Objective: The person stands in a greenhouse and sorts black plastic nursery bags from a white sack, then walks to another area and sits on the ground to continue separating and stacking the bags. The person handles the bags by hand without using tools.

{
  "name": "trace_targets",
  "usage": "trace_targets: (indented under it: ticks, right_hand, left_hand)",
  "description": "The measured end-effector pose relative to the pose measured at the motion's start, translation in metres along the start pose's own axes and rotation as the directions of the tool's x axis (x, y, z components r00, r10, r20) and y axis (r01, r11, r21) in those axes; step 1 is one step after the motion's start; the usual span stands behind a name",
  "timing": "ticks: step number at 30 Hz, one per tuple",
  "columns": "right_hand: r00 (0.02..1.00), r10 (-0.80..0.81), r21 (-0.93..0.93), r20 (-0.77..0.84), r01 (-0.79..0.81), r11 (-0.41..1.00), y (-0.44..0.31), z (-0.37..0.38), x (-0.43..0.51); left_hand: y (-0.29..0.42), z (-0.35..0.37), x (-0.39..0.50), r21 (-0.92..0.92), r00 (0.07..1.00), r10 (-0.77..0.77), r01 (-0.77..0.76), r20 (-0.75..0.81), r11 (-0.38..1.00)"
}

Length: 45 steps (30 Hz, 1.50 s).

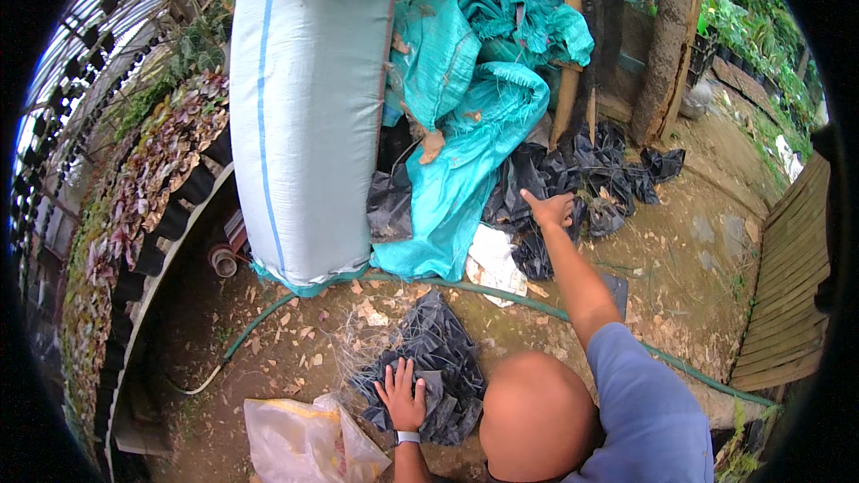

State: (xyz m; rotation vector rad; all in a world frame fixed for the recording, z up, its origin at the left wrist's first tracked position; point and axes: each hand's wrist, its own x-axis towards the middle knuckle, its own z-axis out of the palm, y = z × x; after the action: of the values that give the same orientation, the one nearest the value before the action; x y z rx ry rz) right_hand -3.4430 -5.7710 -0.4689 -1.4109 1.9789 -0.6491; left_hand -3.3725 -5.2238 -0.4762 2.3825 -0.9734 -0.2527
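Observation:
My left hand, with a watch at the wrist, rests spread and palm down on a heap of black plastic sheets mixed with pale strings. Ahead and to the right, my right hand reaches to a pile of black plastic; its thumb is out and its fingers curl, and whether they pinch any plastic cannot be told. Left of that hand, a crumpled turquoise woven sack hangs down to the ground. A white scrap lies below it. A pale plastic bag is beside my left hand.
A tall white woven sack stands ahead on the left. A green hose crosses the leaf-strewn dirt. Potted plants line a bench on the left. Wooden posts rise behind the black pile, and a slatted wooden panel is at the right.

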Motion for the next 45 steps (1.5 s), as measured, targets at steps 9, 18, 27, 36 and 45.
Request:
trace_targets:
  ticks: [9,18,27,36,45]
  right_hand:
    - [0.913,-0.251,0.707,-0.320,0.407,0.579,0.048,-0.022,-0.033]
    - [0.843,-0.498,0.726,-0.204,0.472,0.500,0.024,-0.152,-0.168]
    - [0.192,-0.664,0.631,0.723,-0.576,0.520,-0.008,-0.134,-0.288]
    - [0.164,-0.601,0.513,0.782,0.379,0.770,0.118,-0.026,-0.392]
    - [0.260,-0.333,0.107,0.907,0.620,0.777,0.121,-0.020,-0.379]
  left_hand:
    - [-0.004,-0.003,-0.003,-0.009,0.999,-0.041,0.041,0.010,0.999]
    - [-0.010,-0.003,-0.009,0.016,1.000,-0.012,0.013,-0.023,1.000]
    - [-0.026,0.015,-0.009,-0.043,0.988,0.053,-0.059,-0.143,0.997]
    - [-0.064,0.012,-0.023,-0.224,0.993,-0.073,0.052,-0.090,0.973]
    - [0.023,-0.180,-0.044,-0.422,0.899,-0.249,0.395,0.360,0.816]
